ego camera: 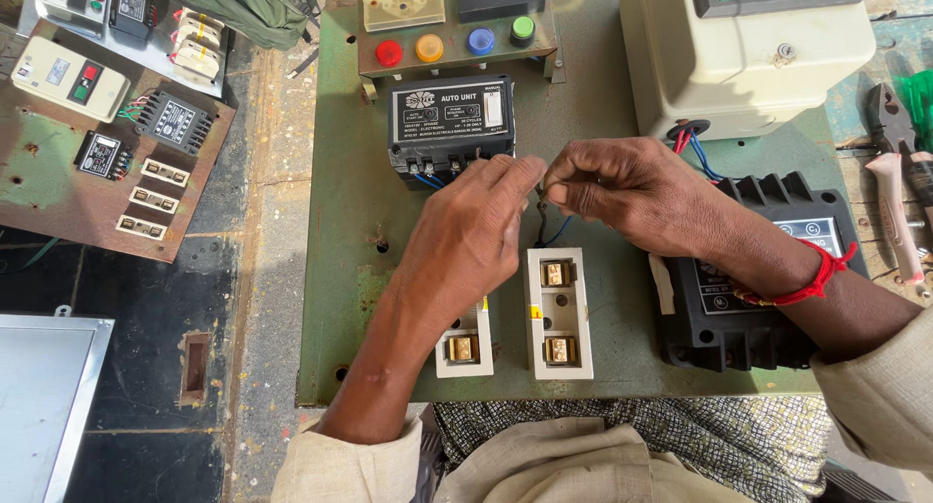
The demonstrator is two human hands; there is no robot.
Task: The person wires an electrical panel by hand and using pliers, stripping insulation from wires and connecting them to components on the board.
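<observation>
The fingers (556, 184) of the right hand (622, 192) are pinched shut on the upper end of a thin dark wire (541, 221), and the fingertips of the left hand (476, 231) close in on the same spot from the other side, so both hands meet just below the black rectangular control unit with screw terminals (452, 124). Whether the left fingers actually grip the wire or only touch it cannot be told; they are curled and closed together.

From the pinch the wire runs downward, toward the person, its long axis nearly upright in the view, and a thin blue wire (559, 231) curves off beside it. Its lower end points at the taller white porcelain fuse holder with brass contacts (559, 313), just below the hands. The right hand is the nearer, since it holds the wire's end.

A shorter white fuse holder (465, 346) lies under the left wrist. To the right sits a black finned relay box (753, 289), and behind it a cream starter box (743, 56). All rest on a green metal panel (345, 221). Pink-handled pliers (899, 202) lie well apart at the far right.
</observation>
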